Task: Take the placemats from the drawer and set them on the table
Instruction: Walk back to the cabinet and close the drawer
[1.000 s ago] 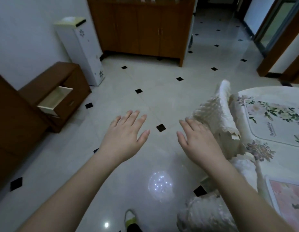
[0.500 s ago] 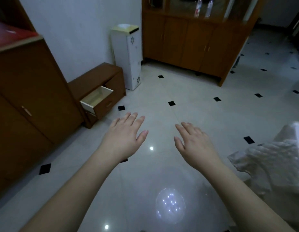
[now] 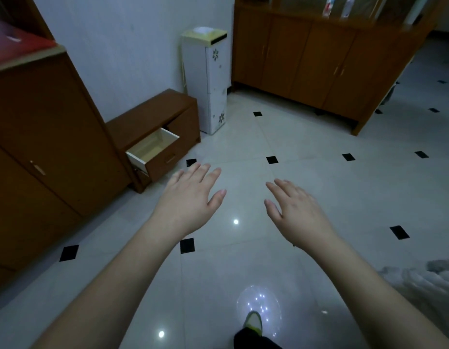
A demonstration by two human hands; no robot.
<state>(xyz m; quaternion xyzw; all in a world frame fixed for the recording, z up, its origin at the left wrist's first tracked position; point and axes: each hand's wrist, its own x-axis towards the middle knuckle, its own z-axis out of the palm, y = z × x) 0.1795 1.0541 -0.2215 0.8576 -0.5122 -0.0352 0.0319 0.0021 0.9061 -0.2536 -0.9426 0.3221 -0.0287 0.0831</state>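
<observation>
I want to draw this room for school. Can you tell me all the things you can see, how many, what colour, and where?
low cabinet: one, brown, against the wall at left
drawer: one, pulled open, pale inside, brown front, in the low cabinet; what it holds cannot be seen
tall cupboard: one, brown, far left
slim white unit: one, white with flower marks and a yellowish top, in the corner
wide sideboard: one, brown, along the back wall
floor: pale tiles with small black squares
pale cloth: one, blurred, right edge
shoe: one, white and yellow, bottom middle
left hand: open, empty, over the floor
right hand: open, empty, over the floor
</observation>
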